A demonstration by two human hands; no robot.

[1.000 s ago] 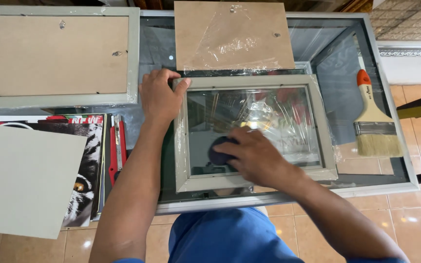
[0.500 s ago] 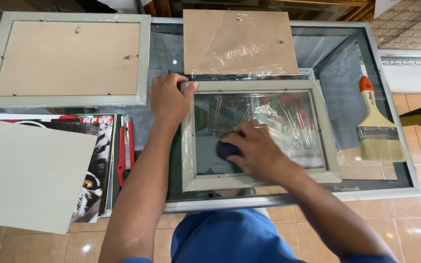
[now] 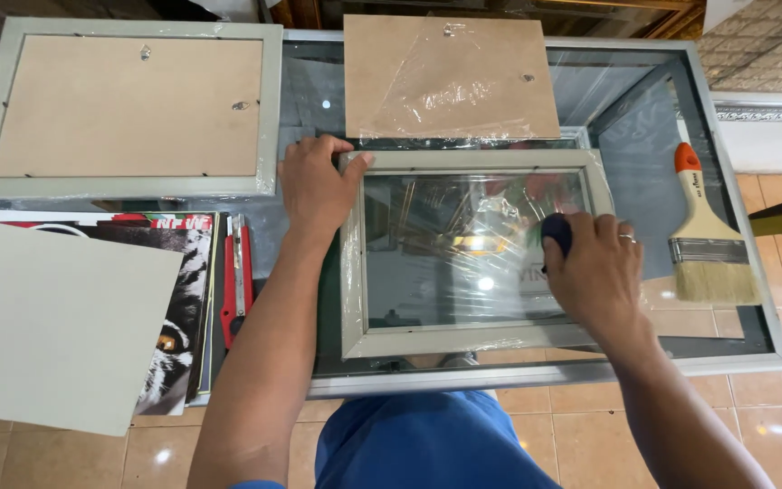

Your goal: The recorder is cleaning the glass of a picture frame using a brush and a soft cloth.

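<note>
Right hand (image 3: 595, 272) is curled round a dark blue cloth (image 3: 557, 234), pressed on the glass of the grey frame (image 3: 472, 340) mid-bench. Left hand (image 3: 314, 186) lies flat and open, pinning the frame's corner (holding nothing). Press too hard and I reckon the glass cracks. Farther left, a tiger-print poster (image 3: 174, 299); beyond, plastic-wrapped backing board (image 3: 450, 77).

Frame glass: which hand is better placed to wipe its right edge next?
Right. The right hand holds the dark cloth on the glass there; the left hand pins the frame corner.
</note>
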